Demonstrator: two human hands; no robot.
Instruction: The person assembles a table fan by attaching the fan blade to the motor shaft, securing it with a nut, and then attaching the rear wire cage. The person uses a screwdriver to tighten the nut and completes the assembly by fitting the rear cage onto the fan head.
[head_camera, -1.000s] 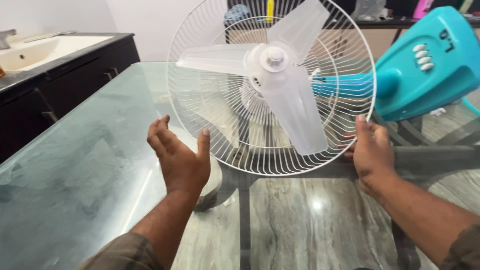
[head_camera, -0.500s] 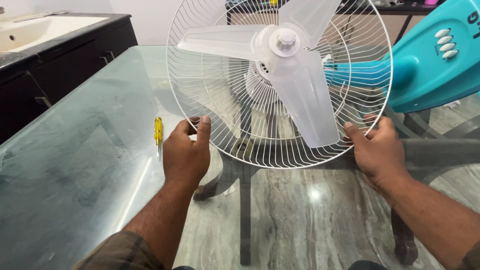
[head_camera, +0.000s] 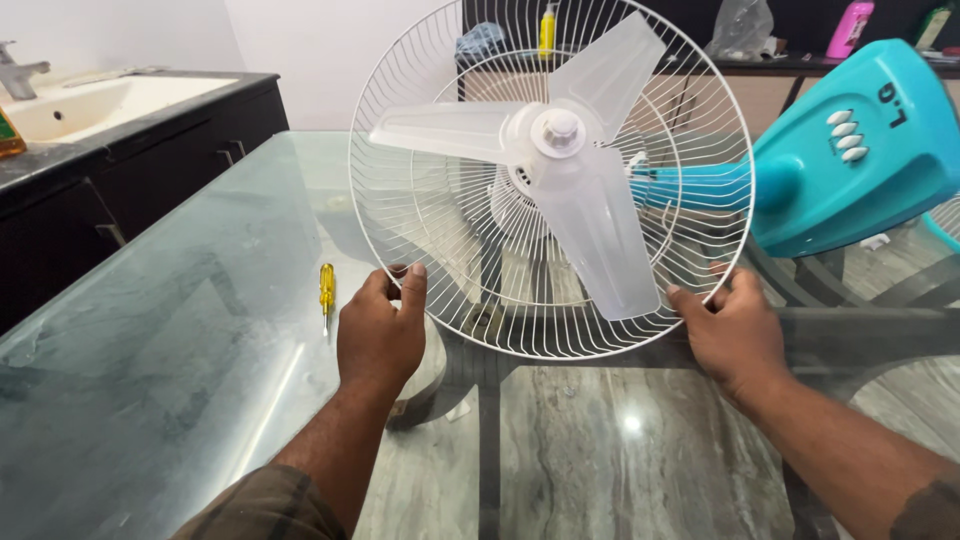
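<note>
A fan lies tipped on a glass table (head_camera: 180, 350), its teal base (head_camera: 860, 150) at the right. Its white wire grille (head_camera: 455, 265) faces me, with three translucent blades (head_camera: 590, 225) on a white hub. My left hand (head_camera: 385, 330) grips the grille's lower left rim. My right hand (head_camera: 730, 325) grips the lower right rim. A small yellow-handled screwdriver (head_camera: 326, 290) lies on the glass just left of my left hand.
A black cabinet with a white sink (head_camera: 90, 100) stands at the left. A shelf at the back carries a yellow bottle (head_camera: 547, 30), a pink bottle (head_camera: 850, 28) and a plastic bag. Marble floor and dark table legs show through the glass.
A second ago my left hand was open and off the grille; it then closed on the lower left rim. The fan has shifted slightly, and the screwdriver came into view.
</note>
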